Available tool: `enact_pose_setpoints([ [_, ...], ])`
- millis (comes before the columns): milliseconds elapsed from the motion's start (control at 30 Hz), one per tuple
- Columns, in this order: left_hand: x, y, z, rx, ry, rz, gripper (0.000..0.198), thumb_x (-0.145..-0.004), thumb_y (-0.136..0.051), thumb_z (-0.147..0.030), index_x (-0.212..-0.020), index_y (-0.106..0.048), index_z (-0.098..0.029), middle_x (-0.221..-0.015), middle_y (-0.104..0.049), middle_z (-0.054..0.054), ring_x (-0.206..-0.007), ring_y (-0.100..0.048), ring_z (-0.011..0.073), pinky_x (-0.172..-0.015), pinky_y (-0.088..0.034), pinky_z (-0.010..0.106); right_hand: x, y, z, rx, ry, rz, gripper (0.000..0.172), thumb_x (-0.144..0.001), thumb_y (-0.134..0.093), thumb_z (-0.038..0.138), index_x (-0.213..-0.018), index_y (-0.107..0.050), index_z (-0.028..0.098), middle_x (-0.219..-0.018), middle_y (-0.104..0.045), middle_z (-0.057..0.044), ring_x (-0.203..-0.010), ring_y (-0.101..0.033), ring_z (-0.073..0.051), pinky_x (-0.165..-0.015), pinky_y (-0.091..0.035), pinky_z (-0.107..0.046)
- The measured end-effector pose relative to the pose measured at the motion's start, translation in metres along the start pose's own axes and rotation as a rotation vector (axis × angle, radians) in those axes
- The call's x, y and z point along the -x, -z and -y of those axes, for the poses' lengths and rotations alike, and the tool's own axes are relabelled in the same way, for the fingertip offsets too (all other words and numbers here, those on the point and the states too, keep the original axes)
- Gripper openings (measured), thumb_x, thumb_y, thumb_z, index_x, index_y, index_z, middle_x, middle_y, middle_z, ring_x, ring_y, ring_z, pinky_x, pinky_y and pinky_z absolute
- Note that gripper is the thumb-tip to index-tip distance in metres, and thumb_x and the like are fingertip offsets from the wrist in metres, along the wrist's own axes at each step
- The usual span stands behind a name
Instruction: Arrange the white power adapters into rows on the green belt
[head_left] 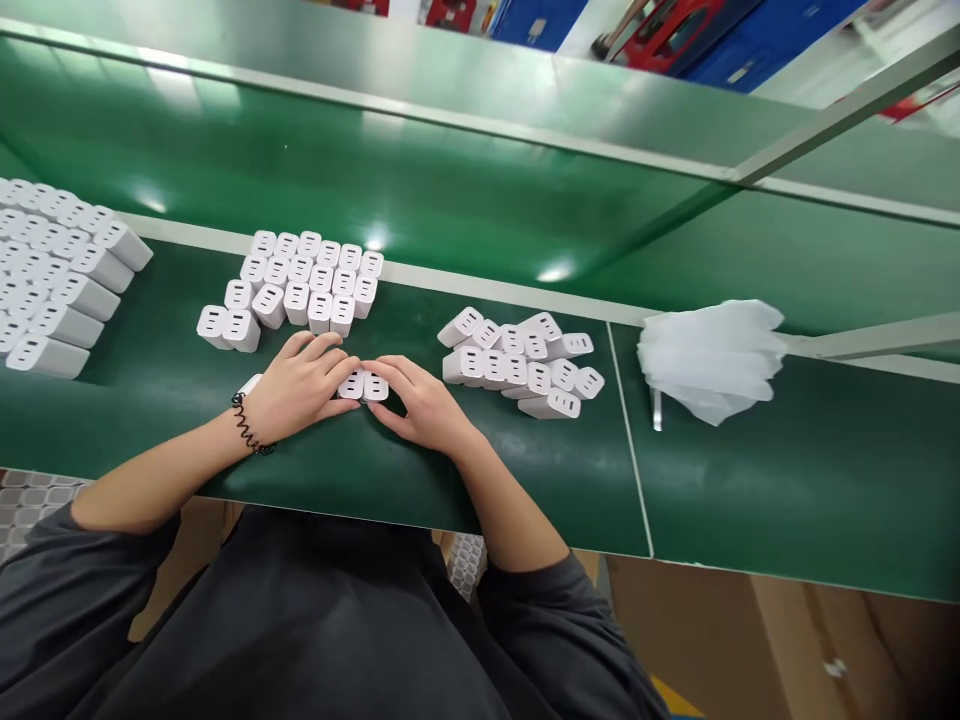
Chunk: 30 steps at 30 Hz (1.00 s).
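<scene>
Two white chargers point(375, 387) with slot-shaped ports on top stand side by side on the green table in front of me. My left hand point(296, 388) closes on them from the left, its fingers covering part of the left one. From the other side my right hand point(421, 402) grips the pair with thumb and fingers. Another charger point(250, 383) shows only partly behind my left wrist. Just beyond the left hand stands a group of chargers point(300, 270) in rows. To the right of my right hand is a looser cluster of chargers point(514, 370), several of them tilted.
A large block of chargers point(45, 270) fills the table's far left. White translucent sheets or bags point(709, 360) lie on the right, past a pale seam point(631, 440) in the tabletop. A green panel point(450, 190) rises along the back, with red and blue crates point(532, 22) beyond it.
</scene>
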<state>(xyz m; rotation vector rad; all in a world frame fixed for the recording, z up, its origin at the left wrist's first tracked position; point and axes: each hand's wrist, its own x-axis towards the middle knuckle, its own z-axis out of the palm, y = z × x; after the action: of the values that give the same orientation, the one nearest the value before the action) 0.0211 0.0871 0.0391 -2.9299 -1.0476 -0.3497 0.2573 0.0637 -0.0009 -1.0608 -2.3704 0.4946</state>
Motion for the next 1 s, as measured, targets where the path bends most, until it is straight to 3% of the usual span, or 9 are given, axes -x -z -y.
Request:
enact_pose_setpoints([
  [333,0.003,-0.002,-0.002,-0.052,-0.069,-0.075,0.037,-0.099,-0.057,-0.044,-0.120,-0.065,-0.014,-0.107,-0.073,0.010,-0.115,-0.061,0.0294,-0.093,-0.044,0.041,0.006,-0.005,-0.001,0.057,0.042,-0.098,0.050,-0.099,-0.056,0.030,-0.146,-0.041,0.021,-0.122,-0.065,-0.013,-0.109,-0.064,-0.025,-0.090,-0.058,-0.039],
  [667,0.001,0.000,-0.003,-0.045,-0.064,-0.039,0.041,-0.097,-0.060,-0.045,-0.124,-0.062,-0.014,-0.109,-0.073,0.009,-0.115,-0.061,0.0294,-0.092,-0.045,0.041,0.008,-0.001,0.001,0.084,0.031,-0.065,0.051,-0.100,-0.054,0.032,-0.148,-0.038,0.022,-0.122,-0.066,-0.012,-0.107,-0.066,-0.024,-0.087,-0.058,-0.038],
  [867,0.003,0.019,-0.003,0.022,-0.011,0.023,0.050,-0.095,-0.060,-0.053,-0.127,-0.060,-0.015,-0.113,-0.071,0.013,-0.119,-0.059,0.0318,-0.093,-0.046,0.043,0.008,0.007,0.005,-0.007,0.045,-0.041,0.071,-0.093,-0.063,0.052,-0.150,-0.035,0.021,-0.121,-0.067,-0.013,-0.104,-0.069,-0.026,-0.084,-0.060,-0.040],
  [1000,0.006,0.030,0.001,0.065,0.000,0.043,0.044,-0.094,-0.060,-0.056,-0.114,-0.064,-0.017,-0.103,-0.072,0.011,-0.113,-0.061,0.0312,-0.087,-0.047,0.042,0.010,0.005,0.009,-0.175,0.036,-0.037,0.076,-0.092,-0.066,0.048,-0.154,-0.028,0.026,-0.127,-0.063,-0.011,-0.096,-0.070,-0.020,-0.078,-0.062,-0.033],
])
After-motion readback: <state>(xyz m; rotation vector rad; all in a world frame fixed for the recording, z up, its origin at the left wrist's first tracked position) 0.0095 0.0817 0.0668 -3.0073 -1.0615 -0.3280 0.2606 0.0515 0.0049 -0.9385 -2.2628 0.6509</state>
